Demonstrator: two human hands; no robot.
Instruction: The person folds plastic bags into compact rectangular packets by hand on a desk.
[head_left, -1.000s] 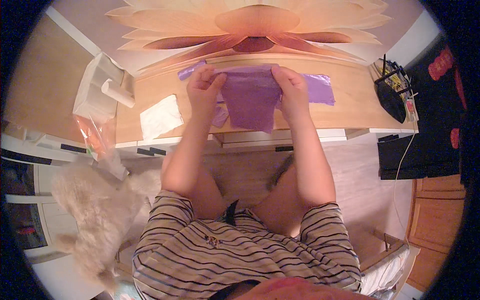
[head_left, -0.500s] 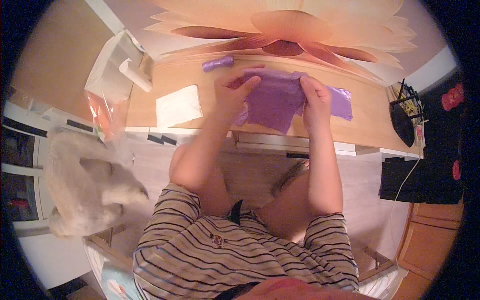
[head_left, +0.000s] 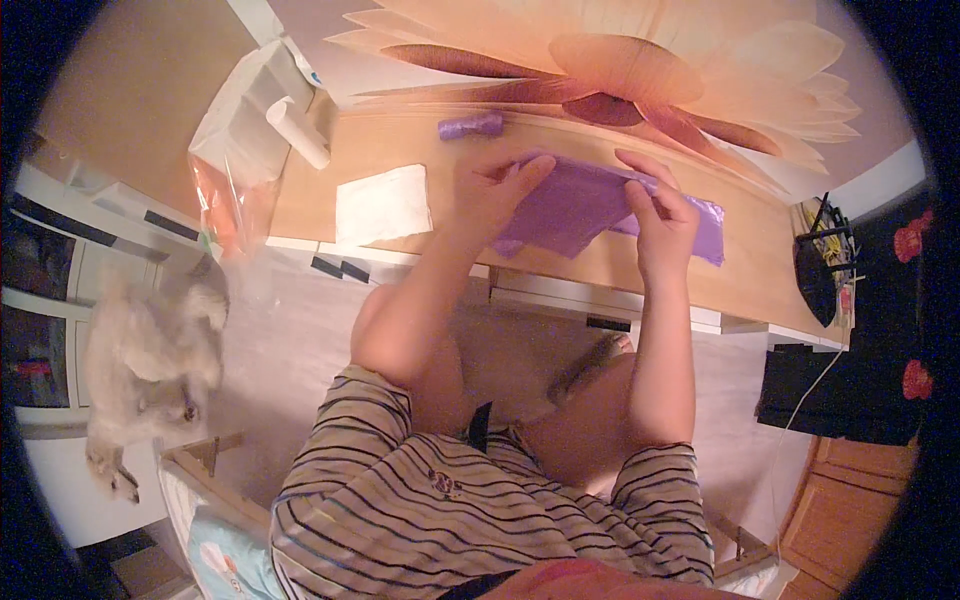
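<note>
A thin purple plastic bag hangs stretched between my hands over the wooden desk. My left hand pinches its upper left corner between thumb and fingers. At the other end, the thumb and fingertips of my right hand close on the upper right part, while one finger sticks out past the top edge. Another purple plastic piece lies flat on the desk beyond my right hand. A small purple roll rests behind my left hand. To its left lies a white folded sheet.
A white box, a white paper roll and a clear bag with orange contents stand at the desk's left end. A black device with antennas sits at the right end. A pale furry animal is on the left.
My right hand has shifted its grip along the bag's top edge, and one finger now extends. The furry animal has turned and moved left. The whole view has shifted slightly.
</note>
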